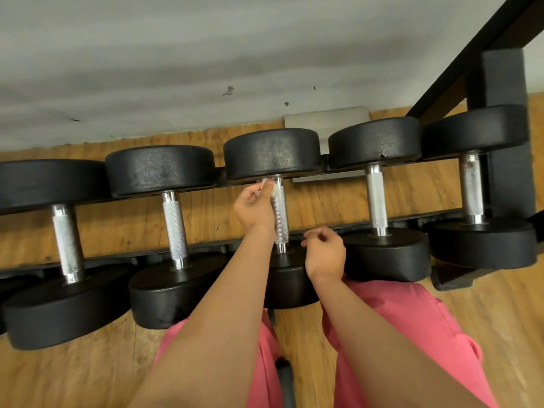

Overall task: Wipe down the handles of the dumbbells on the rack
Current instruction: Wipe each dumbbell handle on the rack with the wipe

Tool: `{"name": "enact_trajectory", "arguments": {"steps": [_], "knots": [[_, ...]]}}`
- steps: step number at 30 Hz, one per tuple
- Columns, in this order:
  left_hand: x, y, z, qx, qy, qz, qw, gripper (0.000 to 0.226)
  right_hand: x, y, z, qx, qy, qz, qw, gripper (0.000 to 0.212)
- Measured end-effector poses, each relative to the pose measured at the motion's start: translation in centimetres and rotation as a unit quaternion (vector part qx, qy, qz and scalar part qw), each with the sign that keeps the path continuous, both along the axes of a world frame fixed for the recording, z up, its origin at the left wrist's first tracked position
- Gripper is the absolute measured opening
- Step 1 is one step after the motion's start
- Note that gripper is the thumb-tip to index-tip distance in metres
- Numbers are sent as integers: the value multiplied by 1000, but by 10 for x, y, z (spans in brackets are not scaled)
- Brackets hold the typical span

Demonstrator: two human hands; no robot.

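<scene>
Handle, middle: we are pinching a wipe in the left hand at its 12 o'clock end, probably to begin a downstroke; right hand is hovering at 5 o'clock, loosely curled, empty.

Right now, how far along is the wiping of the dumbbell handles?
Done: no telling which handles are already wiped. In hand: the left hand holds a white wipe against the top of the middle handle; the right hand hovers by its lower end, holding nothing. Left: the rest of that handle, probably others; the far-right handle looks blotchy.

Black dumbbells, knurled silver handles; white cloth; pink shorts.
</scene>
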State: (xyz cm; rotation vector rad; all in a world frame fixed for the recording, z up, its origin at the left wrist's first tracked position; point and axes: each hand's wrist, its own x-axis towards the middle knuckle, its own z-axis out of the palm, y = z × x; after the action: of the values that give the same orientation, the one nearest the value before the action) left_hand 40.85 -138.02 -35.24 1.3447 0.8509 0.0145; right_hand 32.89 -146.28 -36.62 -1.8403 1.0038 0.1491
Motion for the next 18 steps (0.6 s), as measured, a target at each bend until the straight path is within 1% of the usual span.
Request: {"name": "enact_trajectory", "arguments": {"steps": [4,6,8,10,13,18], "knots": [[-2,9,-10,-45,42,-66,996,13,-1,0,1,6,-5,4,1000,18],[-3,8,-13,-40,70,-76,994,16,-1,0,2,6,-6,3,1000,18],[-2,8,-14,-40,79,-84,992,18,-1,0,2,6,-6,2,1000,18],[-1,7,-15,-43,88,-105,990,25,-1,0,2,4,-5,4,1000,18],[-5,8,-15,-27,94,-125,987,28,0,0,0,4,-5,3,1000,18],[-17,11,-12,20,83,-154,984,20,0,0,2,0,-3,3,1000,18]]}}
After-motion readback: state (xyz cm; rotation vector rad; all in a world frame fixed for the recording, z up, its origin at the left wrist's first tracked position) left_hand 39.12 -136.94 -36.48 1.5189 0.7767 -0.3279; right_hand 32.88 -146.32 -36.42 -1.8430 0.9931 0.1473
